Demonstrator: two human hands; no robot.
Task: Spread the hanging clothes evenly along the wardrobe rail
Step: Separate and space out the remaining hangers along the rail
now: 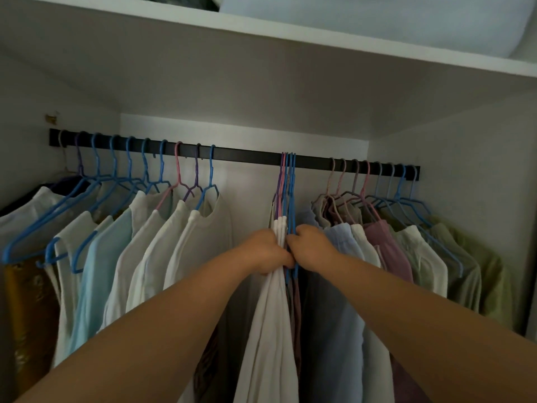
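1. Looking up into a white wardrobe, I see a straight black metal rail (250,156) running across the back wall under a white shelf (290,42)
2. Hanging on the left stretch of the rail is a row of pale shirts on blue, pink and purple plastic hangers (162,181), spaced fairly evenly; a mustard patterned garment (26,303) hangs at the far left
3. Between that row and the middle there is a bare length of rail
4. At the middle, a tight bunch of blue and purple hangers (287,181) hangs with hooks pressed together; a long white cloth garment (273,330) is the nearest piece in it
5. My left hand (266,251) is closed, fingers gripping the white garment just below its hanger
6. My right hand (309,247) is closed too, curled around the blue hangers of the same bunch; the two hands touch each other
7. Just right of my hands hangs a light blue shirt (340,286), then white, mauve and green shirts (470,266) on pink, grey and blue hangers up to the rail's right end
8. On top of the shelf lies pale folded bedding (377,21)
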